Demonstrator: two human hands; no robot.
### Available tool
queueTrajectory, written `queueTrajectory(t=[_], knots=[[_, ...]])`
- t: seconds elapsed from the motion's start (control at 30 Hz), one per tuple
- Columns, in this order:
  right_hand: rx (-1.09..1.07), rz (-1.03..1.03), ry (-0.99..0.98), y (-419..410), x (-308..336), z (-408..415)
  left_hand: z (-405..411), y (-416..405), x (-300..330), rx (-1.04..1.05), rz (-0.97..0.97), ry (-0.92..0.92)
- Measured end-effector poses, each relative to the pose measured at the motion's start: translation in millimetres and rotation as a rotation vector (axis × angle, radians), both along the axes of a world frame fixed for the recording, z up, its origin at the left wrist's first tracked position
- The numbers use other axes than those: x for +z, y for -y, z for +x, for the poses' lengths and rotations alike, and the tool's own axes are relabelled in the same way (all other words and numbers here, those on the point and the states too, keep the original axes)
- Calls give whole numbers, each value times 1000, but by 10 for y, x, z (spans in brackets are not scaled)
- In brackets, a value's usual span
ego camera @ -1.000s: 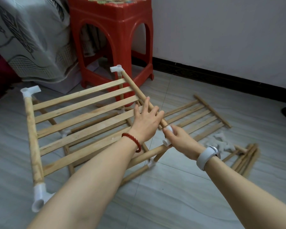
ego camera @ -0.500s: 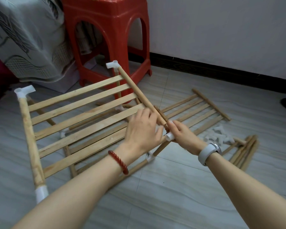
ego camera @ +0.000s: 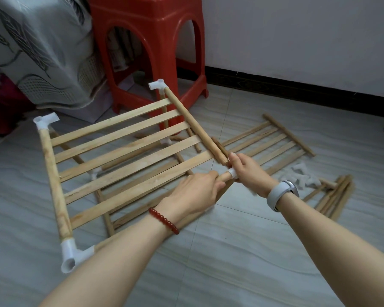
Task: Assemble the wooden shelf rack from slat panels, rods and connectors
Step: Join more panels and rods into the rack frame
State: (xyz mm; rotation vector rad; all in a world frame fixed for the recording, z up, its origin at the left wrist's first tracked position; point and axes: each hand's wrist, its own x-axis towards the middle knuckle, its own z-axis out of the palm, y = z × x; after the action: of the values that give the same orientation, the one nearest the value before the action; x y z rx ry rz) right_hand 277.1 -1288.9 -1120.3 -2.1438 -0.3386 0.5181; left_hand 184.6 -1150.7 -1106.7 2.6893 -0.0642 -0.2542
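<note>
A raised slat panel fills the middle, with white connectors at three corners: far left, far right and near left. A front rod runs from the near left connector under my left arm. My left hand is closed around this rod's right end. My right hand pinches a white connector at that rod's tip, just below the bare end of the panel's right side rod. A lower panel lies under the raised one.
A second slat panel lies flat on the tiled floor to the right. Loose white connectors and a bundle of rods lie beyond it. A red plastic stool and a draped cloth stand behind.
My left hand has slid from the panel's right side rod down onto the front rod. My right hand keeps the connector at that corner, and the side rod's end now shows bare.
</note>
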Motion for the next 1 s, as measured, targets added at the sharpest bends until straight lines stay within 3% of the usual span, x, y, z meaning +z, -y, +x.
queueTrajectory(t=[0.27, 0.47, 0.73, 0.8, 0.93, 1.0], knots=[[-114, 13, 11, 22, -79, -164, -72, 77, -92, 29, -33, 28], [-75, 31, 6, 3, -53, -305, -122, 46, -112, 6, -42, 38], [-145, 205, -255, 35, -53, -437, -275, -14, -40, -15, 53, 85], [-216, 260, -339, 16, -32, -456, -364, -21, -40, -7, 137, 145], [-275, 331, -386, -52, 16, -404, -468, -196, 18, 129, 121, 419], [-336, 432, -457, -115, 32, -417, -462, -349, 46, 217, 169, 420]])
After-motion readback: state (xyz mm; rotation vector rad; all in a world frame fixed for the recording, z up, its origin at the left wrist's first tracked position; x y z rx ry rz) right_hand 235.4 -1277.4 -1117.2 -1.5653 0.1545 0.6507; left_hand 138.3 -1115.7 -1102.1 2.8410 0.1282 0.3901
